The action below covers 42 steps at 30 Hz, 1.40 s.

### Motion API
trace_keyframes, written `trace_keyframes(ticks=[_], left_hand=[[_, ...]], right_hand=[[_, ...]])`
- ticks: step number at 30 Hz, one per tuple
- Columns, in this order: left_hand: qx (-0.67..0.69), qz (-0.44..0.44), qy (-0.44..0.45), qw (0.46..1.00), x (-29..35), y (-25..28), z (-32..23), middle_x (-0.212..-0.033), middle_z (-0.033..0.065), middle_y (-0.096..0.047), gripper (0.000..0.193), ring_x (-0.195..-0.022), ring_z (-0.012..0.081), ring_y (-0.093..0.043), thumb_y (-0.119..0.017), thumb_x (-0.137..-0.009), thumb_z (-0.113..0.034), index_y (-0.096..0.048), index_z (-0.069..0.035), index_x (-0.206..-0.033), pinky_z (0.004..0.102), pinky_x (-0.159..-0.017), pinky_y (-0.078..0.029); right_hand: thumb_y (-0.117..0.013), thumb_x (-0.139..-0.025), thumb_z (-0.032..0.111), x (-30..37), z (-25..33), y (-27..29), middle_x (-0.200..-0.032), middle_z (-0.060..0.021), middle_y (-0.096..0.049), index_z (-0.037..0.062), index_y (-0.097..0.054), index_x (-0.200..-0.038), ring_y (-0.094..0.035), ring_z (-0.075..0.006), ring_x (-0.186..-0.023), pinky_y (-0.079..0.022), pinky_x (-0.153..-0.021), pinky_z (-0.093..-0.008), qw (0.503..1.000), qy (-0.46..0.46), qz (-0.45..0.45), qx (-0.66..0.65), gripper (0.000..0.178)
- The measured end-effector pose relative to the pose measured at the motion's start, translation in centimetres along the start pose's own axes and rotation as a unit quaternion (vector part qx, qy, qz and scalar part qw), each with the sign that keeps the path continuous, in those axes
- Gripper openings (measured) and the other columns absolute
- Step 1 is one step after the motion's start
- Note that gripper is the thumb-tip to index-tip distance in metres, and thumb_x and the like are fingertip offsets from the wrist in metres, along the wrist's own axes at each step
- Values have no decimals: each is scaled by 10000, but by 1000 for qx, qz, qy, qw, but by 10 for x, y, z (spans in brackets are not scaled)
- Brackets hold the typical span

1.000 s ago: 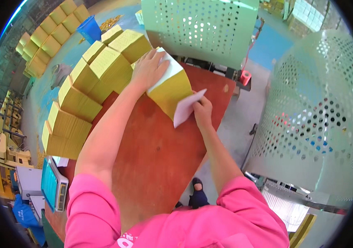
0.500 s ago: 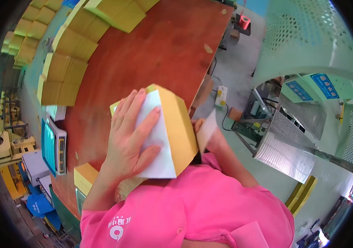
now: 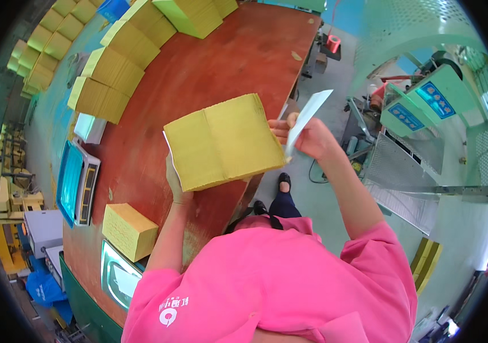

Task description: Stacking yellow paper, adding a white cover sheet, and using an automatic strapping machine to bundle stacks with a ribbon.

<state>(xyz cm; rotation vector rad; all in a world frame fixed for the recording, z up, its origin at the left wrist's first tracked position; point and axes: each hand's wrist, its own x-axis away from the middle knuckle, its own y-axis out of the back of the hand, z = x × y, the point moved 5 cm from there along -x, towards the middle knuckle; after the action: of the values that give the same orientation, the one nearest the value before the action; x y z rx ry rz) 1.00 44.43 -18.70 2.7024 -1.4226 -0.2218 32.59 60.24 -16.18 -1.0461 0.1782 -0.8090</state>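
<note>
A thick stack of yellow paper (image 3: 224,146) is held up at a tilt over the table's near right edge. A white sheet shows along its left side. My left hand (image 3: 176,182) grips the stack at that left side, with its fingers hidden behind. Right of the stack, my right hand (image 3: 311,137) pinches a stiff white sheet (image 3: 311,114), seen nearly edge-on. Some right fingertips reach close to the stack's right side; I cannot tell whether they touch it.
The red-brown table (image 3: 215,63) bears rows of yellow paper stacks (image 3: 112,71), a scale (image 3: 78,183), a small yellow paper block (image 3: 131,228) and a glass-topped tray (image 3: 119,274). A metal machine (image 3: 404,154) stands at right. Pink twine (image 3: 333,43) sits beyond the table.
The stack has turned so its broad yellow face shows. My left hand has gone from lying on its white side to its left edge. My right hand has moved up and right with the white sheet.
</note>
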Motion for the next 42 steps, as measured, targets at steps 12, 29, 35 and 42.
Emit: trace_keyframes(ticks=[12,29,35,42], left_hand=[[12,60,4,998,-6,13,-5,-1133,39,-580,355,-1015,150,-579,-403,-1034,-269,-516,-30,-1271,303,-885,-487],[59,38,118,991,-8,6,-33,-1002,30,-598,391,-905,135,-584,-320,-1039,-350,-562,-53,-1120,300,-799,-485],[18,63,96,993,-10,12,-29,-1029,33,-597,397,-926,134,-578,-311,-1044,-346,-563,-56,-1142,304,-810,-479],[47,55,123,990,-9,13,-27,-1063,37,-604,436,-962,139,-583,-305,-1048,-386,-569,-66,-1183,305,-830,-478]], right_hand=[[-496,-777,-31,-16,-25,23,-929,-106,-644,-59,-537,-1185,-651,-128,-683,-541,-590,-280,997,-42,-25,53,411],[-459,-777,-14,-3,-38,22,-957,-108,-614,29,-508,-1308,-601,-165,-810,-482,-717,-291,940,54,-229,249,535],[-459,-761,-39,-6,-40,24,-821,-71,-577,97,-503,-1346,-564,-147,-731,-459,-661,-279,930,94,-247,256,602],[-458,-767,-42,2,-35,13,-845,-62,-601,142,-488,-1387,-542,-133,-712,-458,-669,-271,905,85,-265,323,648]])
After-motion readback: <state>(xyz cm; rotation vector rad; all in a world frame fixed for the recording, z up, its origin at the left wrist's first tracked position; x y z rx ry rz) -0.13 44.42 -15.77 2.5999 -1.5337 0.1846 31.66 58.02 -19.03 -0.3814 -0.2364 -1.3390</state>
